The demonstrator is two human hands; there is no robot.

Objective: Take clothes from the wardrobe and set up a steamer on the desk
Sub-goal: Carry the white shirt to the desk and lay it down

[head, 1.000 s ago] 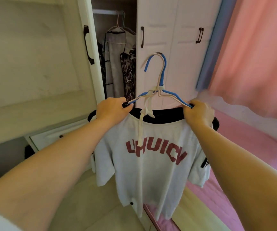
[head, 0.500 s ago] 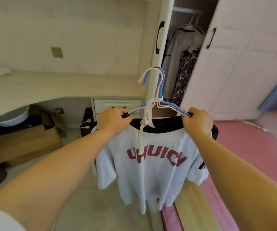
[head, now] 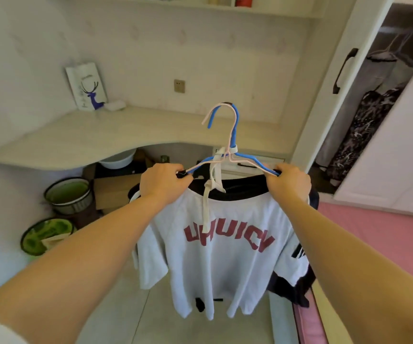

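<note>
I am gripping, left hand (head: 163, 182) and right hand (head: 289, 182), the shoulders of the blue-and-pink wire hangers (head: 230, 155) mid-frame, where the limp, light white lettered T-shirt (head: 225, 256) is hanging before the pale tabletop (head: 76, 142).

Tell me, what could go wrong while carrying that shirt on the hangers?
1. The white T-shirt hangs from bundled hangers, gripped only at their ends by the left hand and right hand; if one grip slips, the bundle could tilt and the clothes slide off.
2. A dark garment droops low behind the shirt, beside the pink bed, and might snag.
3. Bowls sit on the floor under the desk; they could be kicked.
</note>
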